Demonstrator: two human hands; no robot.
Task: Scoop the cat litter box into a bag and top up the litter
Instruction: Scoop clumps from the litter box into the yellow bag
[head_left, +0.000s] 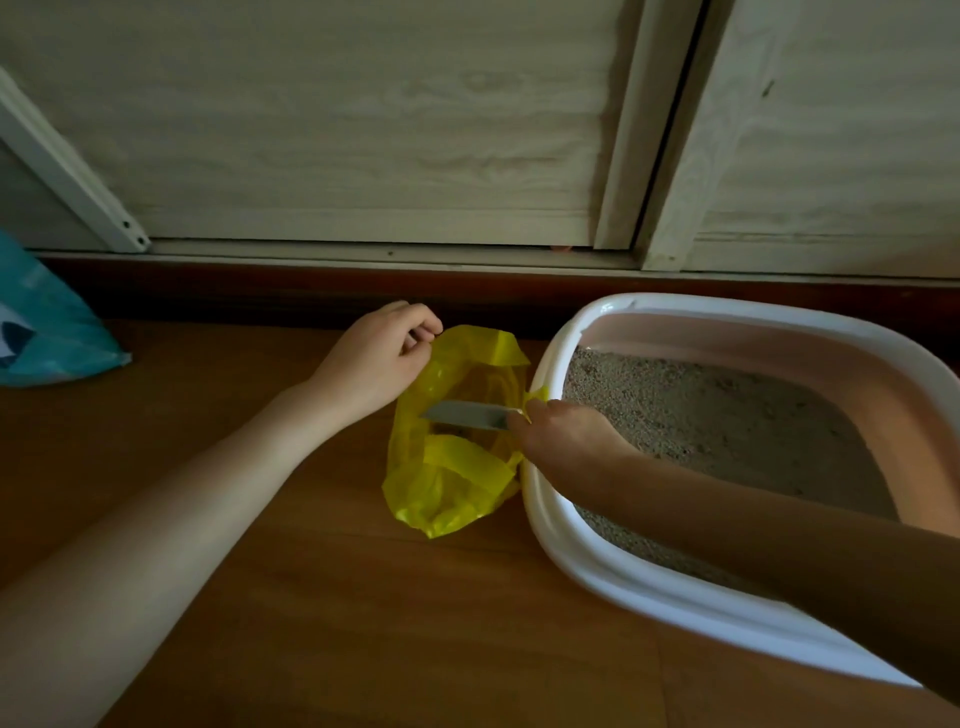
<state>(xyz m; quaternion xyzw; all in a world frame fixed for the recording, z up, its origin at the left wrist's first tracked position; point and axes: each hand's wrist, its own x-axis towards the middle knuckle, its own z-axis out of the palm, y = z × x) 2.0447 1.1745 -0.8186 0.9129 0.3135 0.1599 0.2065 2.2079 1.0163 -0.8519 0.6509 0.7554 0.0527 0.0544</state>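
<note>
The left hand is pinching the rim of a translucent yellow plastic bag lying open on the wooden floor. The right hand is gripping a grey scoop over the bag's mouth, just beside the white-rimmed pink litter box holding grey litter.

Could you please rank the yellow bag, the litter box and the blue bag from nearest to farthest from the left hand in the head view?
1. Yellow bag: the left hand pinches its rim.
2. Litter box: to the right, beyond the yellow bag.
3. Blue bag: far left, by the wall.
</note>
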